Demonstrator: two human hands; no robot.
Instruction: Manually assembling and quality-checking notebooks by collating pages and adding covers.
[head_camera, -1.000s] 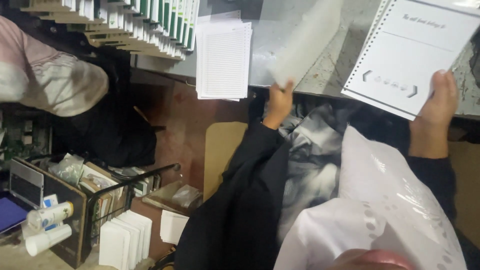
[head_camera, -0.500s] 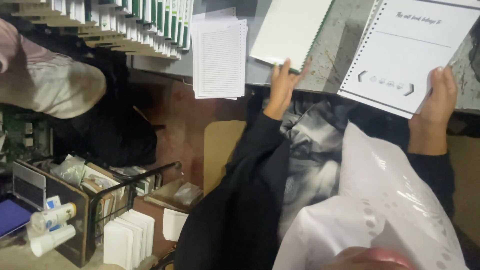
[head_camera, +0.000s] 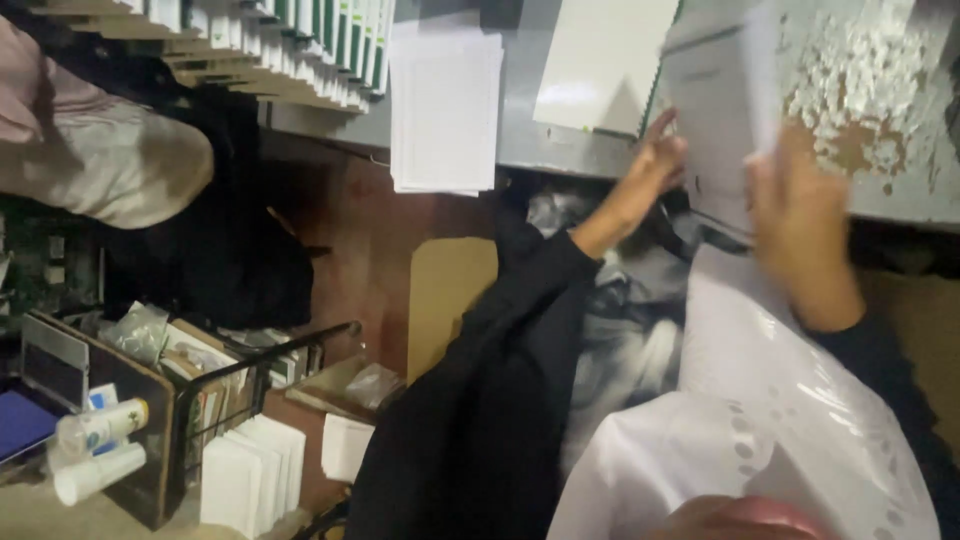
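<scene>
A white spiral-bound booklet (head_camera: 715, 130), blurred with motion, is lifted over the edge of the grey table (head_camera: 870, 190). My right hand (head_camera: 800, 230) grips its lower right side. My left hand (head_camera: 650, 165) closes on its left edge, thumb raised against the page. Both of my sleeves are black. A cream cover sheet (head_camera: 600, 65) lies flat on the table just left of the booklet. A white plastic sheet with punched holes (head_camera: 770, 440) lies across my lap.
A stack of white paper (head_camera: 445, 105) overhangs the table edge. A fanned row of green-and-white booklets (head_camera: 290, 40) lies to its left. Another person's pale sleeve (head_camera: 110, 160) is at far left. A wire basket (head_camera: 170, 400) with bottles and paper stacks (head_camera: 250, 475) stand below.
My left hand let go of the cream sheet, which now lies on the table. My right hand swung the booklet left, and my left hand took hold of its edge.
</scene>
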